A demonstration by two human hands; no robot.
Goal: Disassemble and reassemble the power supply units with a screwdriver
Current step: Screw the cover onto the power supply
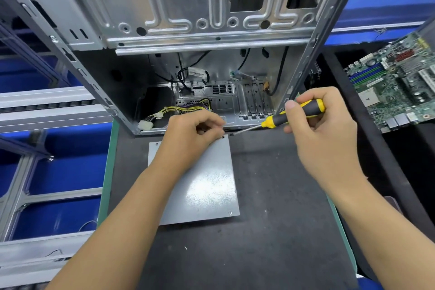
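The power supply unit, a flat grey metal box, lies on the dark mat in front of me. My left hand rests over its far edge, fingers curled, pinching a small dark screw at the far right corner hole. My right hand grips a yellow and black screwdriver. Its thin shaft points left and down, with the tip just right of that corner. A second screw sits in the near right corner of the lid.
An open silver computer case stands right behind the unit, with yellow cables and a white connector at its bottom. A green motherboard lies at the right. Blue bins and a roller conveyor run along the left.
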